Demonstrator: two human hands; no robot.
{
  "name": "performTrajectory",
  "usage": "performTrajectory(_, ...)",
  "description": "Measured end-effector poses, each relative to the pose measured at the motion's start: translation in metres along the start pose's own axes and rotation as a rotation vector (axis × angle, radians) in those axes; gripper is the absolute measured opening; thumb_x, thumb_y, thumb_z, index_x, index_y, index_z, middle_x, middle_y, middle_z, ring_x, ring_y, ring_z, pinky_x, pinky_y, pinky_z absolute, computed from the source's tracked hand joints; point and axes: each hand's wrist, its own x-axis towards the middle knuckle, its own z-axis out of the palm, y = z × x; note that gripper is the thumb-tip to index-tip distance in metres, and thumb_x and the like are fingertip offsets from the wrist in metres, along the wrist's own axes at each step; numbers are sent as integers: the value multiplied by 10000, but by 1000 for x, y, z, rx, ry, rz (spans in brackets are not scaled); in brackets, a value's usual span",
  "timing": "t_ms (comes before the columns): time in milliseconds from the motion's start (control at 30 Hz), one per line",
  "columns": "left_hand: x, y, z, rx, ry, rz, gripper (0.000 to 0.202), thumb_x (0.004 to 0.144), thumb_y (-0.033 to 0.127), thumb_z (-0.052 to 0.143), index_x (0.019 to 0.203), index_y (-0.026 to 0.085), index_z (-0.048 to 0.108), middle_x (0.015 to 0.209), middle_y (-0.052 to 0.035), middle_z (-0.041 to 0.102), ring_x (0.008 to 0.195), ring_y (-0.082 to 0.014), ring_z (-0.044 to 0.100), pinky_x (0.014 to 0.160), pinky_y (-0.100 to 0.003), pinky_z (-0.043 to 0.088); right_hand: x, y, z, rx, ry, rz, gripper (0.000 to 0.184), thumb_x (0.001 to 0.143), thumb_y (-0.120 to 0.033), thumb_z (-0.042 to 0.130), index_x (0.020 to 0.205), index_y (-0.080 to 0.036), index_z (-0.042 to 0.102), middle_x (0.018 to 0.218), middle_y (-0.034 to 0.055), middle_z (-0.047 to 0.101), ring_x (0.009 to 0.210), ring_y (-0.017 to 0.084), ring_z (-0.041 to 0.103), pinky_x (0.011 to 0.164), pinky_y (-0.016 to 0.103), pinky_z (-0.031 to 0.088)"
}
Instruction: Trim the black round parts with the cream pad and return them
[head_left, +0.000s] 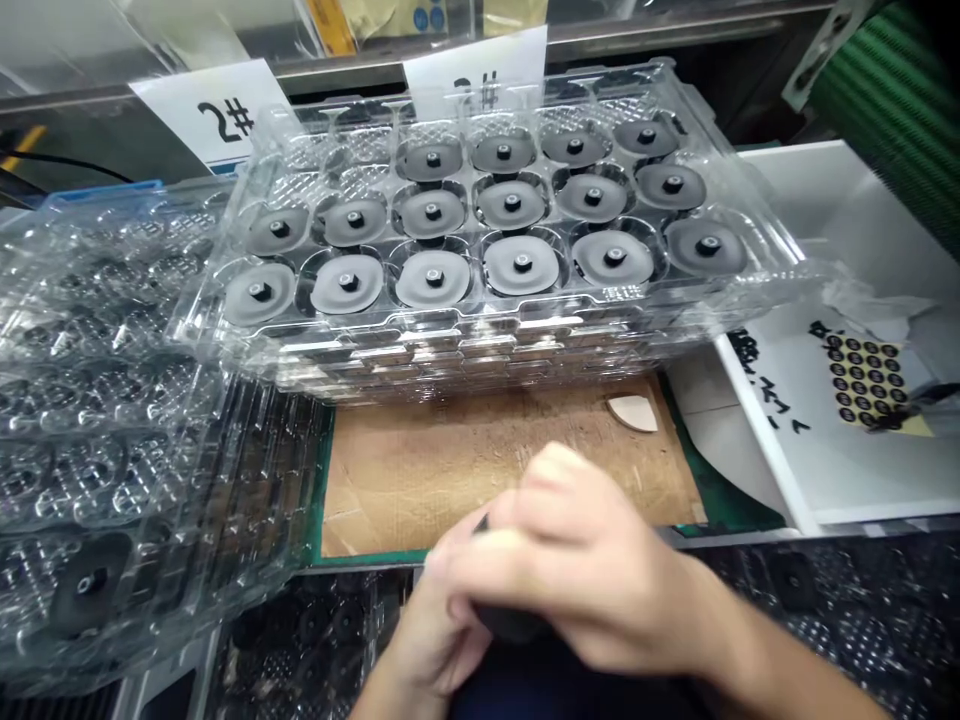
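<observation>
My right hand, blurred, is closed over a black part in front of my body. Beneath and to the left of it, my left hand curls round the same part, its fingers largely covered. A small dark tip pokes out between the hands. Most of the held part is hidden, so its exact kind cannot be made out. Beyond the hands, a clear plastic tray on a stack carries several dark grey rounded discs, each with a black central stud; some pockets at its back left hold none.
A brown cardboard sheet with a pale wedge-shaped scrap lies before the stack. More clear trays are piled at left. At right, a white bin contains a sticker sheet and small black bits. Papers marked 2# hang behind.
</observation>
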Motion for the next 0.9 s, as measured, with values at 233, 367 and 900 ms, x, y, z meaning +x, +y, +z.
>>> performTrajectory(233, 3, -3, -9, -104, -176, -3, 433, 661, 219, 776, 1080, 258, 673, 1099, -41, 720, 891, -209, 699, 802, -276, 533, -49, 67, 28, 60, 157, 716, 255, 893, -238, 471, 1070, -228, 654, 924, 44, 637, 847, 165, 613, 732, 288, 503)
performTrajectory(367, 6, -2, -11, -160, -194, 5, 550, 584, 366, 808, 1098, 233, 665, 1122, -71, 704, 912, -241, 692, 762, -281, 559, -97, 83, 68, -25, 94, 791, 234, 810, -191, 507, 930, -178, 708, 923, 90, 589, 830, 205, 631, 746, 350, 526)
performTrajectory(900, 2, -5, -2, -51, 57, 123, 594, 526, 397, 825, 1087, 270, 676, 1089, -41, 712, 969, -202, 665, 849, -244, 514, -36, 13, 10, -74, 343, 280, 224, 871, -132, 520, 1042, -249, 607, 885, -14, 692, 772, 150, 575, 751, 303, 433)
